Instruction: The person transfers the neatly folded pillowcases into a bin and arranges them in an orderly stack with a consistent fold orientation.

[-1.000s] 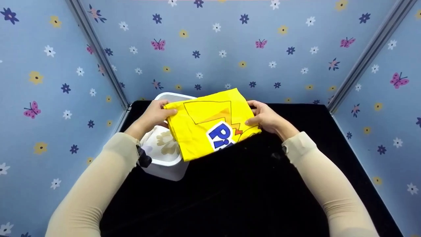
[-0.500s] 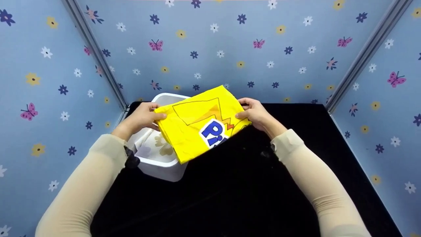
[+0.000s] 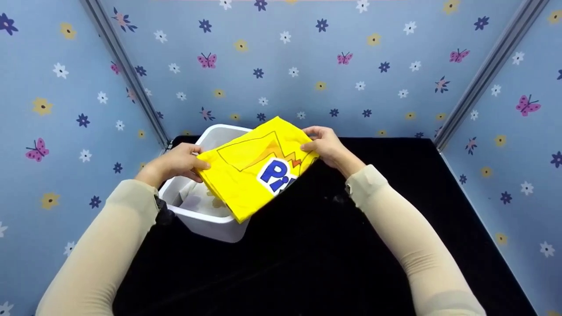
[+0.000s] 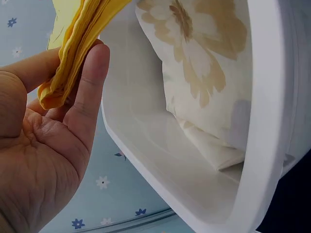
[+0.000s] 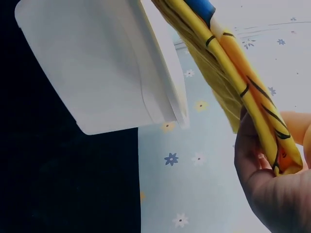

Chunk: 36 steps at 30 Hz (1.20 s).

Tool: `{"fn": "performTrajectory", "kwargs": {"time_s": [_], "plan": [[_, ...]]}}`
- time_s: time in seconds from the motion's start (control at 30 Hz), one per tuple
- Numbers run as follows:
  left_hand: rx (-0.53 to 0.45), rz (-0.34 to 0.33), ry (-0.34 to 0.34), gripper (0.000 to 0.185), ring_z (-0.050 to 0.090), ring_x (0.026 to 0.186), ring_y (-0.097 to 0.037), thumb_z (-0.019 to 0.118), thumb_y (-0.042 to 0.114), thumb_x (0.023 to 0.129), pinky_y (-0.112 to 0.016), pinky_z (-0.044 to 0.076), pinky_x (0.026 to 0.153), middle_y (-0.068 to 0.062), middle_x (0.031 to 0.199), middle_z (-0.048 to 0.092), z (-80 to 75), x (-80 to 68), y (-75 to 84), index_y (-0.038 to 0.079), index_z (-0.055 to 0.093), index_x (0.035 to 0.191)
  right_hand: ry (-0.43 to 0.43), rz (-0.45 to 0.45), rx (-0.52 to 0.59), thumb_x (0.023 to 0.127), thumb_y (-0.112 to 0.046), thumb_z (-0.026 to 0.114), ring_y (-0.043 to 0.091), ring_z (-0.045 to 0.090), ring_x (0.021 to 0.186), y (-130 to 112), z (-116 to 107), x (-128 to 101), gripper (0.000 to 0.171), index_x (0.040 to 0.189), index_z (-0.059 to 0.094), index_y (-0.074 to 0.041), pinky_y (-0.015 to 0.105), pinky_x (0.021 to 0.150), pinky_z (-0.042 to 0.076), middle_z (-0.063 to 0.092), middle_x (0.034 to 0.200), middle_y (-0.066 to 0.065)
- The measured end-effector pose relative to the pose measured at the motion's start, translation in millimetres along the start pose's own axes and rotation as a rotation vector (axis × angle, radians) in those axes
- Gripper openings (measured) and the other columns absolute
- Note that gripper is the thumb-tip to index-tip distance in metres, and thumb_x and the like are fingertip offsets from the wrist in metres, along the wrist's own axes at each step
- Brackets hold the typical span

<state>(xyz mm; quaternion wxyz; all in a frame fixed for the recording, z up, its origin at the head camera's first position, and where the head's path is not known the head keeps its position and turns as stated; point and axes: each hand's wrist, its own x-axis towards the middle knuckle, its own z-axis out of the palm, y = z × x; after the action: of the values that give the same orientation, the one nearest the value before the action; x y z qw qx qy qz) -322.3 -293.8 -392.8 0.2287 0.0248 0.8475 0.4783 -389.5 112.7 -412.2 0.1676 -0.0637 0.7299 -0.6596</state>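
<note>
A folded yellow cloth (image 3: 246, 175) with blue "Pi" lettering and an orange zigzag print is stretched between both hands over a white bin (image 3: 202, 217). My left hand (image 3: 178, 162) pinches its left edge, thumb on top; the left wrist view shows several folded layers between thumb and fingers. At the opposite edge my right hand (image 3: 327, 147) grips the cloth, thumb on top and fingers beneath. Inside the bin lies a folded white cloth (image 4: 204, 63) with a beige flower print, partly covered in the head view by the yellow one.
The bin stands on a black-covered table (image 3: 329, 254), toward its back left. Blue panels (image 3: 298, 52) printed with flowers and butterflies rise behind and on both sides, joined by metal corner posts (image 3: 487, 74).
Both hands have carried the yellow cloth to the left, further over the bin. It has tilted, its left edge lower and its right side higher.
</note>
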Motion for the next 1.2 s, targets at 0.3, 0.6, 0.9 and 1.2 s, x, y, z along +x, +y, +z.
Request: {"fn": "performTrajectory", "kwargs": {"time_s": [0.3, 0.6, 0.9, 1.2], "plan": [[0.038, -0.034, -0.031, 0.033, 0.073, 0.081, -0.013, 0.068, 0.006, 0.103, -0.028, 0.066, 0.075, -0.001, 0.097, 0.073, -11.4, -8.5, -10.4, -0.007, 0.059, 0.132, -0.065, 0.008, -0.004, 0.09, 0.015, 0.066, 0.022, 0.077, 0.09, -1.2, 16.1, 8.5, 0.055, 0.143, 0.065, 0.0, 0.031, 0.074, 0.067, 0.076, 0.124, 0.018], [0.108, -0.073, -0.065, 0.024, 0.068, 0.083, -0.013, 0.065, 0.005, 0.102, -0.029, 0.064, 0.075, -0.001, 0.095, 0.069, -25.4, -16.8, -19.5, -0.006, 0.061, 0.123, -0.059, -0.015, -0.025, 0.092, 0.014, 0.066, 0.023, 0.076, 0.096, -1.2, 37.0, 19.8, 0.051, 0.14, 0.069, -0.003, 0.031, 0.077, 0.066, 0.075, 0.133, 0.018], [0.163, -0.1, -0.073, 0.031, 0.069, 0.088, -0.015, 0.069, 0.006, 0.102, -0.032, 0.066, 0.082, -0.003, 0.102, 0.072, -32.3, -25.5, -26.0, -0.008, 0.064, 0.129, -0.016, -0.112, -0.108, 0.092, 0.014, 0.065, 0.025, 0.074, 0.102, 2.8, 56.9, 33.8, 0.047, 0.135, 0.073, -0.004, 0.03, 0.077, 0.063, 0.076, 0.132, 0.017], [0.221, -0.117, -0.112, 0.038, 0.068, 0.093, -0.015, 0.071, 0.005, 0.101, -0.036, 0.065, 0.089, -0.01, 0.114, 0.068, -35.3, -28.1, -35.2, -0.008, 0.058, 0.135, 0.054, -0.247, -0.159, 0.09, 0.016, 0.064, 0.021, 0.072, 0.094, 5.6, 80.9, 44.8, 0.043, 0.128, 0.077, 0.0, 0.027, 0.074, 0.06, 0.078, 0.125, 0.02]]}}
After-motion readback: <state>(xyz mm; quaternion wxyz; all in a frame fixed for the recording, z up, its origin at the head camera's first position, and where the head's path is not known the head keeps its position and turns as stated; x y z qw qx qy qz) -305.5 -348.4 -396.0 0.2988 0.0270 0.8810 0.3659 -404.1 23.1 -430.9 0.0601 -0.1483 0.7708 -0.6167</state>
